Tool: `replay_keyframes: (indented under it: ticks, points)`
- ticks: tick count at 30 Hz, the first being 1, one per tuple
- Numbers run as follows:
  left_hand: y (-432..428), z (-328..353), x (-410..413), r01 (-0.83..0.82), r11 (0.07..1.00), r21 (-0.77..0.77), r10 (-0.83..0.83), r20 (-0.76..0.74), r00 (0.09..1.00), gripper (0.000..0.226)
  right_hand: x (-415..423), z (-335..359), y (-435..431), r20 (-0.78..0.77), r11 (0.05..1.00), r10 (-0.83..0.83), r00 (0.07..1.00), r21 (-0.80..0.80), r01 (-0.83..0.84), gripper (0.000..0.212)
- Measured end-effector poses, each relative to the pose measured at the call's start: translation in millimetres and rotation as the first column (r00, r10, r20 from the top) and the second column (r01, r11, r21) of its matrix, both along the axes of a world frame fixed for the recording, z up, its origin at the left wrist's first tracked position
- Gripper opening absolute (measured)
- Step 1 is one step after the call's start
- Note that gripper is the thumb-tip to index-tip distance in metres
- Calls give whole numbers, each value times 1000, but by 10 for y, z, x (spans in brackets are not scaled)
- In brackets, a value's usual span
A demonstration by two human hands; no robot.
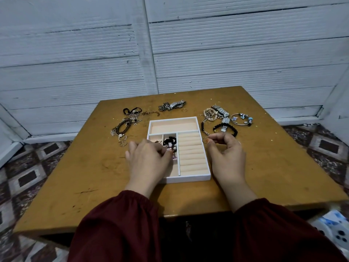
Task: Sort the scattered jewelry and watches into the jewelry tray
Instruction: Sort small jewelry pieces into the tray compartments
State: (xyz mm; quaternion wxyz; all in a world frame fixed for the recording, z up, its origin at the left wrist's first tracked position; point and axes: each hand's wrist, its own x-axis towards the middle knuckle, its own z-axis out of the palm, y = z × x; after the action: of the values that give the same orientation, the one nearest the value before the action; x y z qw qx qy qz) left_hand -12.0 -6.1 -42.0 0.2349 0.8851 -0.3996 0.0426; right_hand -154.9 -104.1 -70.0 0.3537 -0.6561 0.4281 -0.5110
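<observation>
A white jewelry tray (pixel 188 179) with peach lining sits mid-table. Its small left compartments hold a black hair tie (pixel 169 140) and beaded pieces; its right side has ring rolls (pixel 191 154). My left hand (pixel 149 159) rests over the tray's left compartments, its fingers curled among the beads there; what they hold is hidden. My right hand (pixel 226 154) pinches a thin gold ring (pixel 205 140) just right of the tray. Chains and rings (pixel 128 121) lie at the left, a metal watch (pixel 174 105) at the back, bracelets and watches (pixel 222 118) at the right.
The brown table (pixel 94 176) stands against a white panelled wall (pixel 170 53). A lone ring (pixel 184 110) lies behind the tray. A patterned floor surrounds the table, and a blue-white object (pixel 334 225) lies on it at the lower right.
</observation>
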Motion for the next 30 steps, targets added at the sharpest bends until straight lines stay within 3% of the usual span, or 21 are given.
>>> replay_keyframes:
  ticks: [8, 12, 17, 22, 26, 30]
  points:
    - [-2, 79, -12, 44, 993, 105, -48, 37, 998, 24, -2, -21, -6, -4, 1000, -3, 1000, 5, 3, 20]
    - [-5, 95, 47, 52, 996, 68, -53, 15, 998, 14, -4, -14, -2, -9, 1000, 1, 1000, -10, -1, 20]
    - [-76, 95, 126, 217, 971, 96, -222, 46, 974, 38, 12, -40, -24, -8, 1000, 0, 1000, 0, 0, 17]
    - [-111, 105, 140, 336, 937, 97, -346, 111, 932, 23, 13, -46, -27, 7, 1000, 0, 1000, 0, 0, 21]
    - [-91, 61, 169, 324, 942, 93, -335, 145, 931, 21, 18, -56, -36, 8, 1000, -2, 1000, 8, 2, 22]
    - [-57, 16, 182, 295, 954, 56, -298, 80, 951, 26, 26, -81, -49, 24, 1000, 8, 1000, 8, -8, 21]
